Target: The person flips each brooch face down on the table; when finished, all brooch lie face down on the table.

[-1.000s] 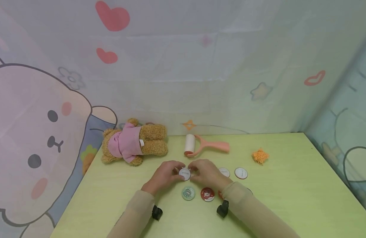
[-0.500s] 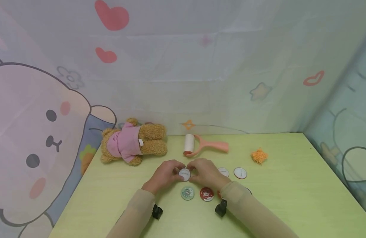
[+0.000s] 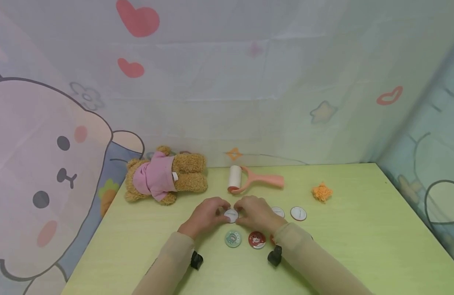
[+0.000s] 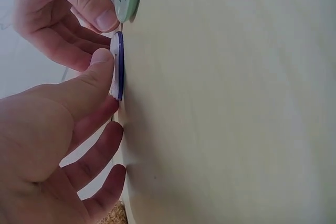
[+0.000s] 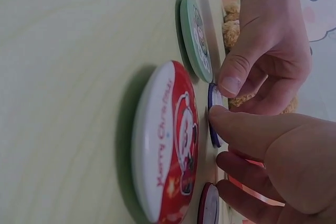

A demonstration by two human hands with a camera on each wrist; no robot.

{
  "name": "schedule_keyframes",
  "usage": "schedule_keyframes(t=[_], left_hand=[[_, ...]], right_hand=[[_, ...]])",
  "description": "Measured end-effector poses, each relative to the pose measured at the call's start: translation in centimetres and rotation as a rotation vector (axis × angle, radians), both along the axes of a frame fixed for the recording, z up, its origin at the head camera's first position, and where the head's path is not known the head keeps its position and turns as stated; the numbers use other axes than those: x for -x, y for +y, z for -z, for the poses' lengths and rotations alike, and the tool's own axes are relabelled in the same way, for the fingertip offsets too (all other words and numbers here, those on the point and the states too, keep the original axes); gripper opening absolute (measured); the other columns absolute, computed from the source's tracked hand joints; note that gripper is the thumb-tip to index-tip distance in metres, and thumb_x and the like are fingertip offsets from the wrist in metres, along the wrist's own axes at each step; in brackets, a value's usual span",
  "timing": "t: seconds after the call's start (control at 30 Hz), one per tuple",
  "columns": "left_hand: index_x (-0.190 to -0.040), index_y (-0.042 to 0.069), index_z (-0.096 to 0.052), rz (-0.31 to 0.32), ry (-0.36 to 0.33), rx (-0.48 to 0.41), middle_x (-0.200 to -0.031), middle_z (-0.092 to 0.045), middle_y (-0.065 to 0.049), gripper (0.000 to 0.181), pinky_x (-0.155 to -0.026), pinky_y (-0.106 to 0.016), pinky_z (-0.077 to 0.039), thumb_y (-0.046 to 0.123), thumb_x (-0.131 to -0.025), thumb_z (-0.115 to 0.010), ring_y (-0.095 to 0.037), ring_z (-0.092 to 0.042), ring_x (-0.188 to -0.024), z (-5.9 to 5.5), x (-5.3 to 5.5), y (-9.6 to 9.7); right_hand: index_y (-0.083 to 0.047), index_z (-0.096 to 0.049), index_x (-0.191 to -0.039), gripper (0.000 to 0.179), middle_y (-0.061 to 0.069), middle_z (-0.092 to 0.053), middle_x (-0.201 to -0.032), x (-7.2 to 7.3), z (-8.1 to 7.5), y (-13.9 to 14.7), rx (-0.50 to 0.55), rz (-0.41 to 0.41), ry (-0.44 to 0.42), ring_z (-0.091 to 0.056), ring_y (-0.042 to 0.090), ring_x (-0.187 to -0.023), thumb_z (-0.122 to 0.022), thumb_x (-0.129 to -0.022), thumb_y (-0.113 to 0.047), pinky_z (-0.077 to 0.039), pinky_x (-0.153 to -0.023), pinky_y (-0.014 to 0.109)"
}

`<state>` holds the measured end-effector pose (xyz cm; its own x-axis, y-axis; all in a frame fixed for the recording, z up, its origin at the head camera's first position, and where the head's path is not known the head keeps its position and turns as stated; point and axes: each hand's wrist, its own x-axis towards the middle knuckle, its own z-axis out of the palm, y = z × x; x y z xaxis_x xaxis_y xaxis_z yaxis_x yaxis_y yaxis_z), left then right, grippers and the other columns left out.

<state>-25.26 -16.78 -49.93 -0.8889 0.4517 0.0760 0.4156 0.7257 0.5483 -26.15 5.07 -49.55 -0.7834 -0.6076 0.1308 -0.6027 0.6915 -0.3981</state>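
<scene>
Between my two hands a round pin-back button badge [image 3: 231, 216] lies face down close to the table, its white back and pin up. The wrist views show its dark blue rim. My left hand [image 3: 206, 217] holds it from the left, thumb on the near edge and forefinger at the far side. From the right my right hand [image 3: 258, 215] grips the same badge with thumb and forefinger. Just nearer to me lie a green badge [image 3: 233, 239] and a red badge [image 5: 168, 145] lettered "Merry Christmas", both picture side up. The right forearm mostly hides another red badge [image 3: 273, 239].
Two white-backed badges [image 3: 298, 213] lie right of my right hand. Behind the hands are a peach-handled lint roller [image 3: 265, 180] and a teddy bear [image 3: 164, 176] in a pink top. An orange fuzzy star [image 3: 322, 192] sits farther right. A printed cloth hangs behind the table.
The face-down badge and both hands have shifted very slightly to the right. Both hands keep the same hold, and the other things stay where they were.
</scene>
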Motion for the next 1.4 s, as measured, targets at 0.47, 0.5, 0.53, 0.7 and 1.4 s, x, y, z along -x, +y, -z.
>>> schedule_keyframes(t=[0.47, 0.5, 0.53, 0.7, 1.4], left_hand=[[-0.115, 0.009, -0.077, 0.002, 0.006, 0.005, -0.108, -0.076, -0.001, 0.04, -0.078, -0.035, -0.05, 0.017, -0.08, -0.093, -0.018, -0.063, -0.087, -0.1, 0.0, 0.3], [-0.115, 0.009, -0.077, 0.003, 0.007, 0.001, -0.108, -0.076, -0.001, 0.039, -0.078, -0.035, -0.051, 0.017, -0.08, -0.093, -0.018, -0.063, -0.086, -0.1, 0.0, 0.3], [-0.115, 0.009, -0.077, 0.005, 0.011, 0.0, -0.108, -0.076, -0.002, 0.039, -0.078, -0.035, -0.051, 0.017, -0.08, -0.093, -0.019, -0.064, -0.086, -0.1, 0.0, 0.3], [-0.115, 0.01, -0.077, 0.0, 0.017, 0.004, -0.109, -0.076, -0.002, 0.039, -0.077, -0.035, -0.051, 0.018, -0.08, -0.093, -0.019, -0.065, -0.086, 0.0, -0.1, 0.4], [-0.116, 0.015, -0.076, -0.047, 0.003, 0.026, -0.112, -0.075, -0.002, 0.037, -0.08, -0.04, -0.052, 0.022, -0.083, -0.091, -0.018, -0.064, -0.088, 0.0, -0.6, 0.5]], right_hand=[[-0.012, -0.078, -0.111, 0.032, 0.0, -0.077, -0.106, 0.3, 0.3, 0.1, 0.028, 0.015, -0.029, -0.066, 0.02, -0.096, -0.089, -0.082, -0.022, -0.054, -0.085, 0.049], [-0.012, -0.078, -0.111, 0.032, 0.0, -0.077, -0.106, 0.3, 0.2, 0.1, 0.027, 0.015, -0.029, -0.066, 0.02, -0.095, -0.089, -0.082, -0.021, -0.054, -0.085, 0.049], [-0.012, -0.078, -0.11, 0.032, 0.0, -0.077, -0.105, 0.3, 0.2, 0.1, 0.027, 0.015, -0.026, -0.066, 0.02, -0.095, -0.089, -0.082, -0.021, -0.054, -0.084, 0.049], [-0.013, -0.079, -0.108, 0.031, 0.0, -0.077, -0.103, 0.2, 0.1, 0.0, 0.024, 0.025, -0.018, -0.066, 0.021, -0.093, -0.089, -0.081, -0.021, -0.053, -0.083, 0.05], [-0.007, -0.073, -0.122, 0.038, 0.005, -0.075, -0.115, -0.5, -0.7, 1.0, 0.039, -0.051, -0.016, -0.067, 0.02, -0.103, -0.083, -0.088, -0.022, -0.055, -0.094, 0.043]])
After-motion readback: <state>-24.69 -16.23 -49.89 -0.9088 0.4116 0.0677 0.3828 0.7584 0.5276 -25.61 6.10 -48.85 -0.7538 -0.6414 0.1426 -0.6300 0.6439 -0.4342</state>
